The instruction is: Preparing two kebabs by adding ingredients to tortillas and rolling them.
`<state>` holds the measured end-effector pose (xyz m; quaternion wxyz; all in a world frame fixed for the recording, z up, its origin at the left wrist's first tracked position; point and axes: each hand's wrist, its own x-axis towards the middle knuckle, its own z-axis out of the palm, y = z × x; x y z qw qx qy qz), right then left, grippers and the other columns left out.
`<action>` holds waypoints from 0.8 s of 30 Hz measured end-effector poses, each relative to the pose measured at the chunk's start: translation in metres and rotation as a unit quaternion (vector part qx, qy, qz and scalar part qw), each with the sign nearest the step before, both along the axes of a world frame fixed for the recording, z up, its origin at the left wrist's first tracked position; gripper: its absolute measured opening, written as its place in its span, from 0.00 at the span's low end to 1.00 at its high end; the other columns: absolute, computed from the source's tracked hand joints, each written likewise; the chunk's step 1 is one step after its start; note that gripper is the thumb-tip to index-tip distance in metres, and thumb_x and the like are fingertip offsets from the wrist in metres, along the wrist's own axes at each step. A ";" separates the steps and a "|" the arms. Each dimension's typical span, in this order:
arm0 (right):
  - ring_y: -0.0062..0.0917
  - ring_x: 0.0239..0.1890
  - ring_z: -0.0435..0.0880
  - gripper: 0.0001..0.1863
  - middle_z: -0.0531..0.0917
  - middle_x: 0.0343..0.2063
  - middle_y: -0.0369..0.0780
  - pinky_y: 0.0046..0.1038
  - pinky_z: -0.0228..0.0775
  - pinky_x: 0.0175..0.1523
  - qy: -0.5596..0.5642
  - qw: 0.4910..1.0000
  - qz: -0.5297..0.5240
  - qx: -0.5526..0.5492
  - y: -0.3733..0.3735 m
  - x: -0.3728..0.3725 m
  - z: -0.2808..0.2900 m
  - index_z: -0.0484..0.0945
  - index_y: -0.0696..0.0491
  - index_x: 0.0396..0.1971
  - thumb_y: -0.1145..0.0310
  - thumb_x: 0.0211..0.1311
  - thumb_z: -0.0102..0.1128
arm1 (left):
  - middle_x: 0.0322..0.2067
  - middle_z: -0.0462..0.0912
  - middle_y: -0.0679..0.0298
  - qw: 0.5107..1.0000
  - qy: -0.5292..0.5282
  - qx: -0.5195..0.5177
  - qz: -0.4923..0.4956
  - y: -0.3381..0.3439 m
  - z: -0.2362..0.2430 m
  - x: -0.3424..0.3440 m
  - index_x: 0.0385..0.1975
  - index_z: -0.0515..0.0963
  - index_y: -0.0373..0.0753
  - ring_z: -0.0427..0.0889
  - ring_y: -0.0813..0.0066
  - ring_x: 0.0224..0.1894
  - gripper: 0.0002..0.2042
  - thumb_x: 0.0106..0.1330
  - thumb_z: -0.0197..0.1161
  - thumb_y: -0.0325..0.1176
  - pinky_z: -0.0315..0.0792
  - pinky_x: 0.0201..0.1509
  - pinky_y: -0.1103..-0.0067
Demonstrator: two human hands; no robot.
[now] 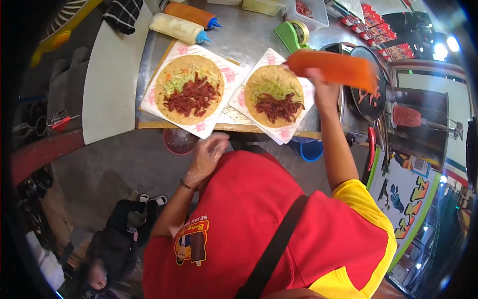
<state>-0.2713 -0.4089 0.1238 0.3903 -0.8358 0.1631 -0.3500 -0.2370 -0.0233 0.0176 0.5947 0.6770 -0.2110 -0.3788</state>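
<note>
- In the right fingers, an orange cylindrical plastic bottle is grasped sideways.
- Likely squeezable and slick, it is best held mid-body.
- The left fingers are relaxed, seemingly empty.

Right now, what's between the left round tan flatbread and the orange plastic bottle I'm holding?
The head view shows another round tan flatbread on white paper.

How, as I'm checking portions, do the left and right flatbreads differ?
The left flatbread looks larger than the right flatbread. Orange bits show on the left flatbread, none plainly on the right flatbread. The right flatbread is nearer the held orange bottle than the left flatbread. Both carry shredded greens and dark red pieces.
</note>
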 end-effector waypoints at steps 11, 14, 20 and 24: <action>0.33 0.52 0.85 0.36 0.83 0.51 0.44 0.34 0.77 0.59 0.038 0.979 0.029 0.199 0.025 -0.013 -0.043 0.75 0.60 0.58 0.64 0.54 0.87 | 0.77 0.62 0.49 0.983 0.008 -0.068 0.171 -0.121 -0.043 0.001 0.78 0.56 0.28 0.62 0.60 0.79 0.33 0.85 0.49 0.48 0.54 0.83 0.67; 0.32 0.49 0.85 0.32 0.84 0.50 0.44 0.34 0.78 0.55 0.019 0.997 0.036 0.060 0.026 -0.050 -0.049 0.77 0.60 0.55 0.65 0.55 0.86 | 0.78 0.59 0.47 0.931 0.237 -0.122 0.251 -0.144 0.006 0.015 0.79 0.54 0.28 0.59 0.58 0.80 0.37 0.83 0.52 0.51 0.52 0.83 0.67; 0.31 0.47 0.86 0.26 0.86 0.44 0.43 0.34 0.79 0.54 -0.025 0.994 -0.011 0.108 0.004 -0.039 -0.004 0.81 0.59 0.51 0.65 0.58 0.84 | 0.75 0.66 0.46 0.907 0.290 -0.122 0.279 -0.147 0.029 0.026 0.76 0.59 0.28 0.65 0.57 0.77 0.36 0.82 0.54 0.52 0.57 0.81 0.66; 0.35 0.48 0.86 0.29 0.86 0.44 0.41 0.37 0.78 0.58 -0.016 0.997 0.075 0.019 0.008 -0.084 -0.023 0.80 0.58 0.53 0.62 0.56 0.86 | 0.57 0.80 0.44 0.957 -0.194 0.061 0.208 -0.153 0.007 0.021 0.64 0.74 0.29 0.78 0.49 0.63 0.25 0.77 0.61 0.43 0.71 0.69 0.63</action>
